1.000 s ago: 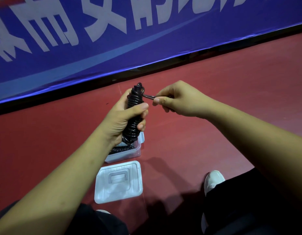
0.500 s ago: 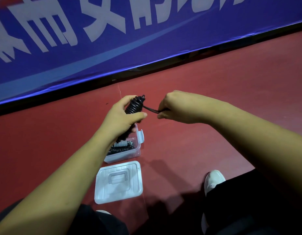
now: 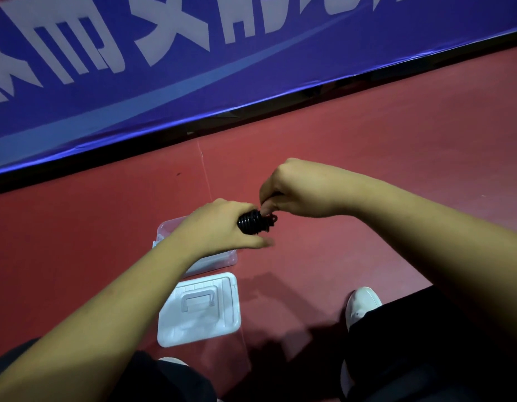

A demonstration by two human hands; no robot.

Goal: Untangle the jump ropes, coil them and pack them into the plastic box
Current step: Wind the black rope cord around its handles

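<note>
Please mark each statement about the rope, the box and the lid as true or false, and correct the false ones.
1. The left hand grips the coiled black rope. True.
2. The lid is closed on the box. False: the lid lies flat on the floor, beside the box and nearer the person.
3. The right hand pinches at the end of the rope. True.
4. The rope lies inside the box. False: the left hand holds it above the box.
</note>
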